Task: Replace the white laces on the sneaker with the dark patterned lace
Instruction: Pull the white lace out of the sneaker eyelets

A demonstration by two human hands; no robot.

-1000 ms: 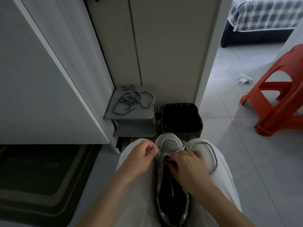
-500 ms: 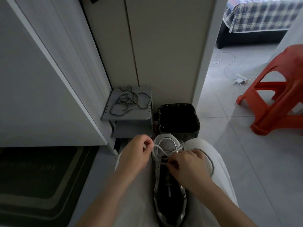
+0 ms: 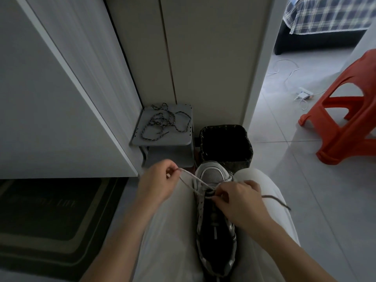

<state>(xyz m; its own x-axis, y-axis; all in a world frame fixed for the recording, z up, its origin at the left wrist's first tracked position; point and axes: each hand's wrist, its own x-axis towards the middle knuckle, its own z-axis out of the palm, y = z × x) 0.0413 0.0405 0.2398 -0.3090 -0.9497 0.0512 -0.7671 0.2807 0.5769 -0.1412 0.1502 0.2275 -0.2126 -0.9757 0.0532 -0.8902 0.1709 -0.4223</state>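
One sneaker (image 3: 215,224) is laid on the lap. One white lace (image 3: 193,176) is pinched by the left hand (image 3: 158,184) and, at the eyelets, by the right hand (image 3: 240,200). One dark lace (image 3: 162,123) is left on one shelf (image 3: 173,139).

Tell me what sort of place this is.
Probably a home hallway: a plaid-covered bed beyond, an orange plastic stool on grey floor tiles, and a dark striped doormat.
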